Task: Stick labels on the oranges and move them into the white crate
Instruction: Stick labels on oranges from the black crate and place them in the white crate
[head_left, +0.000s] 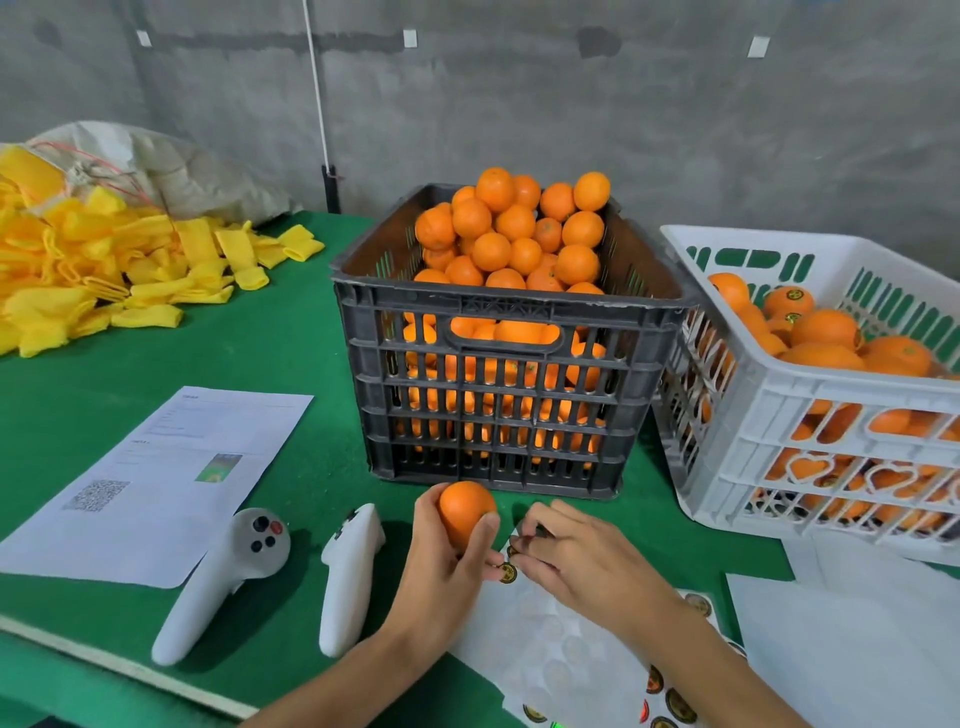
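My left hand (441, 566) grips one orange (464, 512) just above the green table, in front of the black crate (498, 374) heaped with unlabelled oranges. My right hand (571, 561) sits beside it on the label sheet (550, 649), its fingertips pinching at a round dark label (524, 538) near the sheet's top edge. Another label (506, 571) lies just below. The white crate (810, 400) at the right holds several oranges with labels on them.
Two white hand controllers (228, 571) (350, 571) lie left of my hands. A printed paper (166, 483) lies further left. A pile of yellow foam sleeves (104, 270) and a sack fill the far left. More white sheets (857, 634) lie at the right.
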